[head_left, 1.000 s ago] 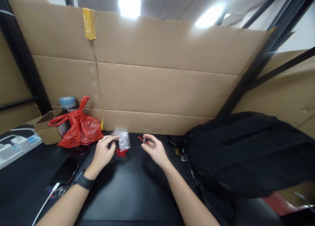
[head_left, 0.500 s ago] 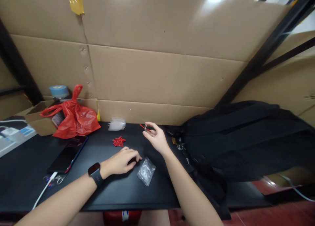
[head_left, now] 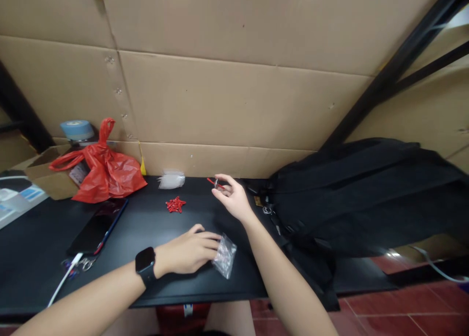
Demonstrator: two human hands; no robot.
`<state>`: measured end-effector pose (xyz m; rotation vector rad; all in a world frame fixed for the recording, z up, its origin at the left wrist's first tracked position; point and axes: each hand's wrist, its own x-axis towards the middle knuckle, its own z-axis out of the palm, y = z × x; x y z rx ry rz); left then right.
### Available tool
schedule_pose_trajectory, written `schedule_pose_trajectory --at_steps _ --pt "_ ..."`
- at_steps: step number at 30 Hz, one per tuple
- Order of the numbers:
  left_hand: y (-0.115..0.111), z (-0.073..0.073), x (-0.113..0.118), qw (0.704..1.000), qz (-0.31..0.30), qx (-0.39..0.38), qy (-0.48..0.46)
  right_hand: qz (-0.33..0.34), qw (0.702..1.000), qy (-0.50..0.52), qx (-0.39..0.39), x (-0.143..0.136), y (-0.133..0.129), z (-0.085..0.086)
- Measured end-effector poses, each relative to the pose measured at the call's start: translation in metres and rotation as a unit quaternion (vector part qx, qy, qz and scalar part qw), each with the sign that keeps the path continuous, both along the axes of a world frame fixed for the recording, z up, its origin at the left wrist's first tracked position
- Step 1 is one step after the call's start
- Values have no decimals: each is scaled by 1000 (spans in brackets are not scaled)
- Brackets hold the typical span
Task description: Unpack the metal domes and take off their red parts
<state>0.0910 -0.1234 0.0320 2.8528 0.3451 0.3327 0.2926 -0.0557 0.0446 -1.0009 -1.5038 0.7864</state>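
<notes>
My left hand [head_left: 192,252] lies palm down over the black tabletop, fingers stretched toward the right. Its fingertips touch the left edge of a small clear plastic bag [head_left: 226,258]; the thumb is mostly hidden under the hand. Farther back, my right hand [head_left: 234,199] is raised above the table, pinching a small shiny piece with a red strip [head_left: 217,184] between thumb and fingers. That piece is too small to name exactly. Beyond my left hand is a pile of small red pieces [head_left: 176,204]. Behind the pile lies a stack of clear plastic bags [head_left: 171,179].
A phone [head_left: 98,227] with a white cable rests at left. Behind it are a tied red plastic bag [head_left: 106,172], a cardboard box [head_left: 54,179] and a blue-lidded jar [head_left: 77,130]. A black backpack [head_left: 359,199] fills the right. Cardboard [head_left: 220,101] walls the back.
My left hand has moved right onto the plastic bag's edge, and the bag has shifted slightly right and turned. My right hand stays nearly in place with its piece. The view has tipped down slightly.
</notes>
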Motion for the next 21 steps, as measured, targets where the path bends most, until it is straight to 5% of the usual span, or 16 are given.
schedule_pose_trajectory --at_steps 5,14,21 --pt "9 -5 -4 987 157 35 -15 -14 999 -37 11 2 -1 1" --pt "21 -5 -15 994 94 -44 -29 8 965 -230 124 1 -17 21" --pt "27 -15 -22 983 183 4 4 88 931 -355 -2 9 -24 28"
